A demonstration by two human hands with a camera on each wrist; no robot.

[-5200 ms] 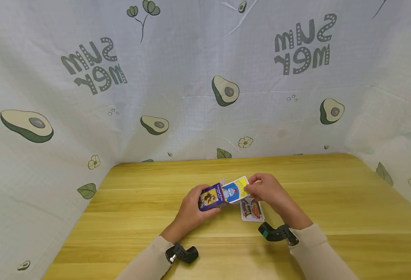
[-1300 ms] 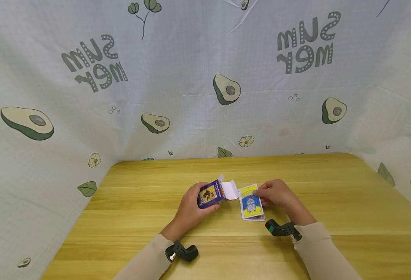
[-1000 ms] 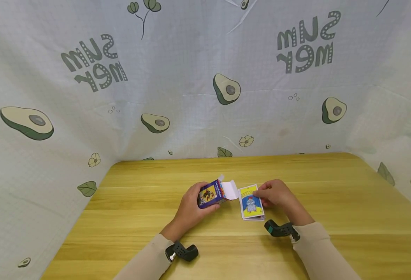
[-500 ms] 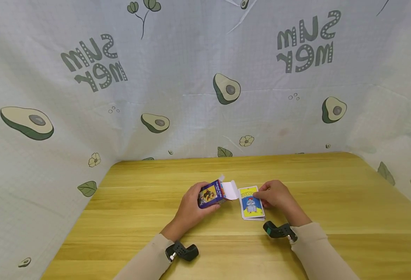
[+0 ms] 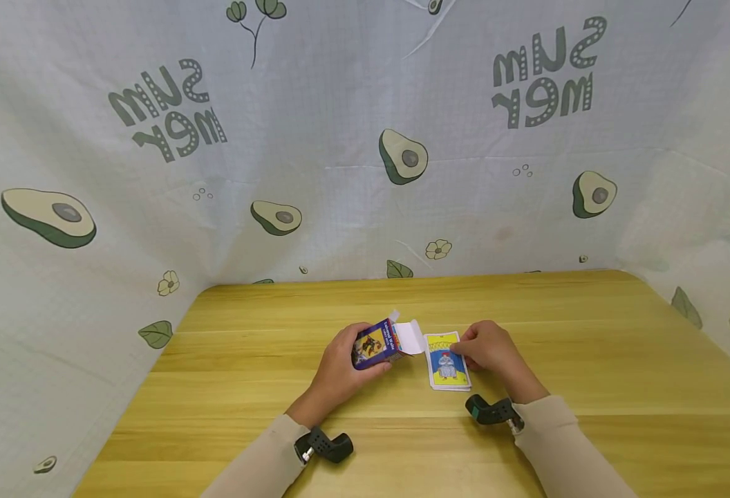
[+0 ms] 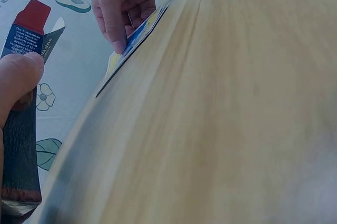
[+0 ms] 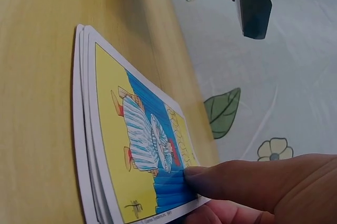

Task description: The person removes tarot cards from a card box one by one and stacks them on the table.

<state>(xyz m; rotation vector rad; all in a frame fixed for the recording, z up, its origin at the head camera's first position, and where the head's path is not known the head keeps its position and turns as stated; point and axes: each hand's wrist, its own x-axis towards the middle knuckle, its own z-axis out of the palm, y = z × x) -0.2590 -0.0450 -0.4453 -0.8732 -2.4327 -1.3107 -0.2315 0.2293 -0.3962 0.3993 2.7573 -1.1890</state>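
Observation:
My left hand [image 5: 341, 361] holds a purple tarot card box [image 5: 374, 346], its white flap standing open toward the right. In the left wrist view the thumb presses on the side of the box [image 6: 22, 129]. Just right of the flap, a small stack of tarot cards [image 5: 447, 366] lies on the table. Its top card shows a seated figure against blue and yellow. My right hand [image 5: 491, 348] pinches the stack by its upper right edge. In the right wrist view, the thumb lies on the face of the top card [image 7: 142, 129] and other fingertips are at the edge.
The wooden table [image 5: 265, 387] reaches back to a white cloth [image 5: 334, 104] printed with avocados, leaves and flowers. A black wrist camera [image 5: 323, 446] is strapped on the left wrist, and another wrist camera [image 5: 492, 410] on the right.
Earlier my right hand was drawing the picture card out of the box. It then came down over the cards on the table, and has since settled flush on them. The left hand barely moved.

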